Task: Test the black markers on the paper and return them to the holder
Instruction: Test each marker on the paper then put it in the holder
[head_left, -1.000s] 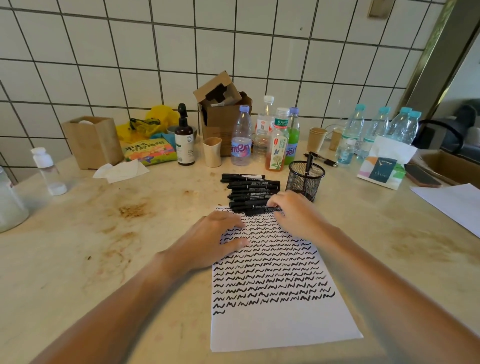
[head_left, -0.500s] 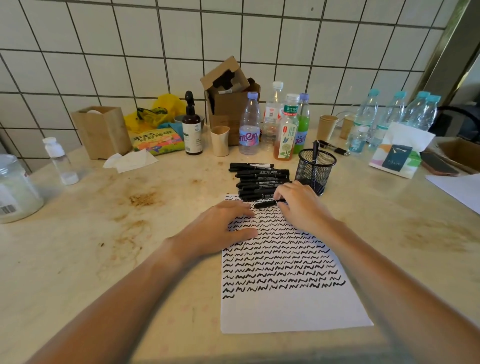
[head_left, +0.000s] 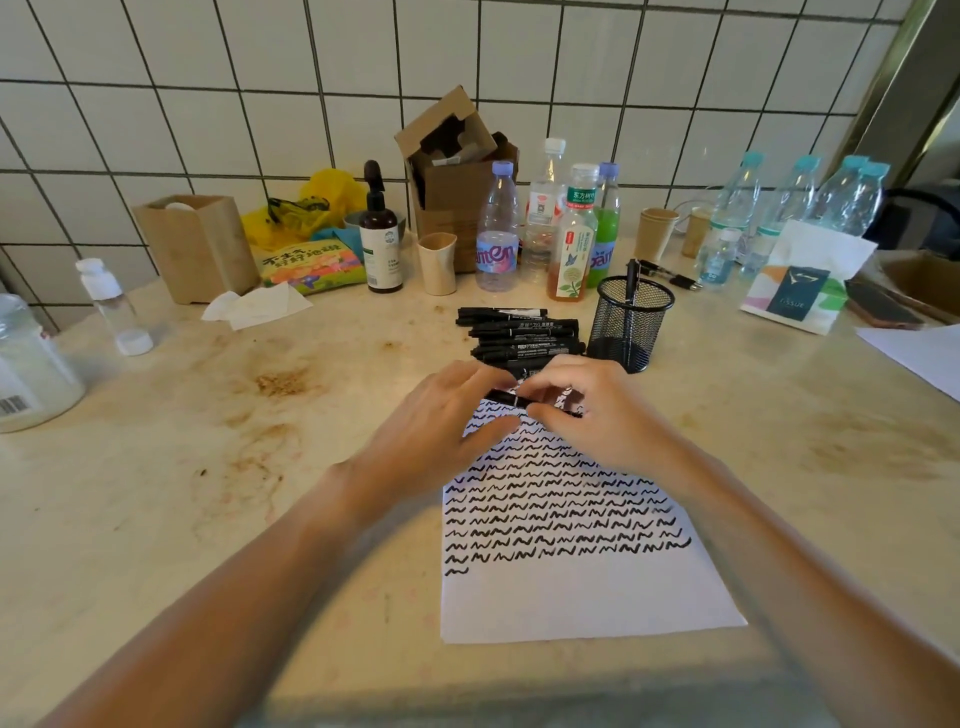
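Fingers of both hands pinch one black marker level over the top edge of the paper: left hand at its left end, right hand at its right. Just beyond lie the loose markers, the mesh holder beside them. Bare counter spreads leftward. Knuckles hide the marker's tip.

I see a white square-tiled wall with dark grout running behind a pale stone desk, which has brownish stains left of centre and on the right. Top right I get a brass-coloured frame edge with a dim room beyond it. Light is soft and even, and the desk's near edge falls in shadow.
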